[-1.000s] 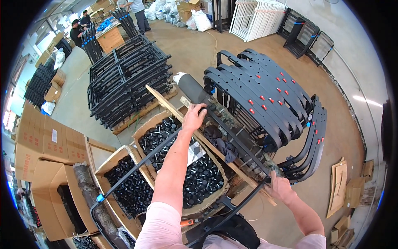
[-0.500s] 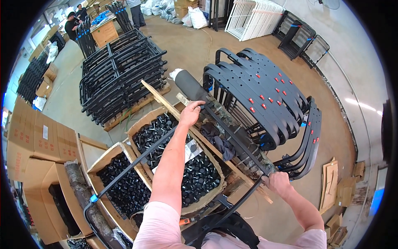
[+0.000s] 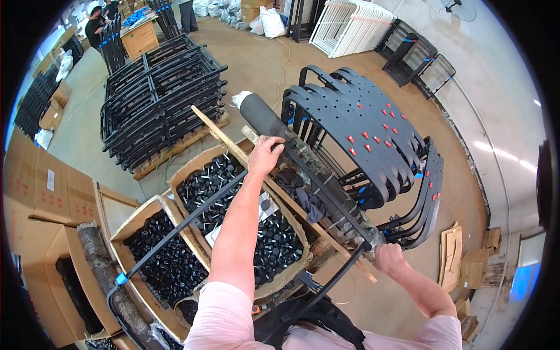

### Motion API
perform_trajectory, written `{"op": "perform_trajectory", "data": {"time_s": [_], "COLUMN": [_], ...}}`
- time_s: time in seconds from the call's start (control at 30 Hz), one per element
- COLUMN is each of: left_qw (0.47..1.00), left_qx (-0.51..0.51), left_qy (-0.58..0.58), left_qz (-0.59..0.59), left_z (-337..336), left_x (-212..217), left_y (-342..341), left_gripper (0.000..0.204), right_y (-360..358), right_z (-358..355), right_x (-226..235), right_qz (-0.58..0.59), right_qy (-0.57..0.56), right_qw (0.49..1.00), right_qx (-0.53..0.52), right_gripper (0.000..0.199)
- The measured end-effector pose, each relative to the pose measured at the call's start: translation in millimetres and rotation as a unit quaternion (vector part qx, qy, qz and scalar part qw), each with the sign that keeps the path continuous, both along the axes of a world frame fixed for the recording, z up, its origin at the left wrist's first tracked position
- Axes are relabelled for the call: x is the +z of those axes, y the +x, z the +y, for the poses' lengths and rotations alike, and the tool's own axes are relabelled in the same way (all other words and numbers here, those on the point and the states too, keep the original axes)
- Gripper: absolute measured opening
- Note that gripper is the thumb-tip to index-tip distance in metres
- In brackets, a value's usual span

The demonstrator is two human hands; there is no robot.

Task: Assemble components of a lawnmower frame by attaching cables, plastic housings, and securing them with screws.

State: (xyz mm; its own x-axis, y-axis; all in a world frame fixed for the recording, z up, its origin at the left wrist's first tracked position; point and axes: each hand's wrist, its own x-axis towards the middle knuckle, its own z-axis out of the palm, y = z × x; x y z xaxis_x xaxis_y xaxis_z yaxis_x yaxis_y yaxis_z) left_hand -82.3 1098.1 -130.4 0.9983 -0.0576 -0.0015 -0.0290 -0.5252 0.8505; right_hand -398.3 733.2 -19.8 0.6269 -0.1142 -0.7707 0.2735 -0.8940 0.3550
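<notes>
Black frame (image 3: 326,193) sits mid-view, crossbar running 11-to-5 along the padded pole (image 3: 259,114); can't tell if they touch. Left hand (image 3: 267,156) pinches the bar near its 11 o'clock corner, fingers wrapped over it. Right hand (image 3: 389,259) is curled by the 5 o'clock corner; can't tell if it's gripping.

Handling, my read: firm hold on both corners, lift them evenly so the bar doesn't twist. Watch the long side leg, which runs to blue tape (image 3: 121,279) at 8 o'clock, right over the knob boxes; don't drag it through the knobs (image 3: 277,242). Dark cloth (image 3: 303,195) beside the bar could snag.

Wood strip (image 3: 210,122) at 10, below the bar. Flat-frame stack (image 3: 157,99) farther out at 10; curved-frame stack (image 3: 361,116) with red bits at 1. White frames (image 3: 353,26) at 12, far.

Writing: big carton (image 3: 64,192) at 9 has red print, too blurred to read, plus a white label (image 3: 51,179), also illegible. No brand visible on the black frame.
</notes>
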Motion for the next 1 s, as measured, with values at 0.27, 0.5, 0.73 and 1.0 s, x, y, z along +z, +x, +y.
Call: {"op": "perform_trajectory", "data": {"time_s": [0.27, 0.5, 0.73, 1.0], "left_qw": [0.998, 0.996, 0.999, 0.997], "left_qx": [-0.011, 0.016, 0.015, -0.017], "left_qy": [-0.025, -0.057, 0.005, -0.042], "left_qz": [0.054, -0.065, -0.029, -0.059], "left_z": [1, 7, 1, 4], "left_x": [-5, -17, -8, -20], "left_y": [-1, 2, 3, 4], "left_gripper": [0.029, 0.028, 0.032, 0.04], "right_y": [-13, -7, 2, -1], "right_z": [7, 17, 16, -8], "right_x": [-1, 2, -2, -27], "right_qz": [-0.231, -0.182, -0.152, -0.257], "right_qy": [0.116, 0.101, 0.083, 0.166], "right_qw": [0.966, 0.977, 0.984, 0.946], "right_qx": [0.03, 0.057, 0.045, 0.106], "right_gripper": [0.024, 0.028, 0.027, 0.042]}}
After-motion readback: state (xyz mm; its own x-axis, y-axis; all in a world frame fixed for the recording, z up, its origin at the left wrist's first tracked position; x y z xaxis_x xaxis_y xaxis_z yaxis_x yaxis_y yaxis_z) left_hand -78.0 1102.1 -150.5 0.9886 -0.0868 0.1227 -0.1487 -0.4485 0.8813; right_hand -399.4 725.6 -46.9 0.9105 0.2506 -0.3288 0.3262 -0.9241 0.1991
